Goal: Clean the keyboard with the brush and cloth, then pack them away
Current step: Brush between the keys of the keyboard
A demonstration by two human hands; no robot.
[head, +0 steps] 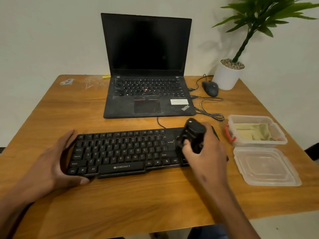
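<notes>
A black Zebronics keyboard (pixel 124 150) lies flat on the wooden table (pixel 120 200) in front of me. My left hand (pixel 57 159) clasps its left end, fingers at the far edge and thumb under the near corner. My right hand (pixel 205 152) grips a chunky black brush (pixel 193 133) over the keyboard's right end, covering the keys there. A yellowish cloth (pixel 253 133) lies folded inside an open clear plastic box (pixel 259 143) to the right.
The box's clear lid (pixel 265 166) lies just in front of it. Behind the keyboard stands an open black laptop (pixel 146 94), with a black mouse (pixel 210 88), loose cables (pixel 210 114) and a white potted plant (pixel 227 75) at the back right.
</notes>
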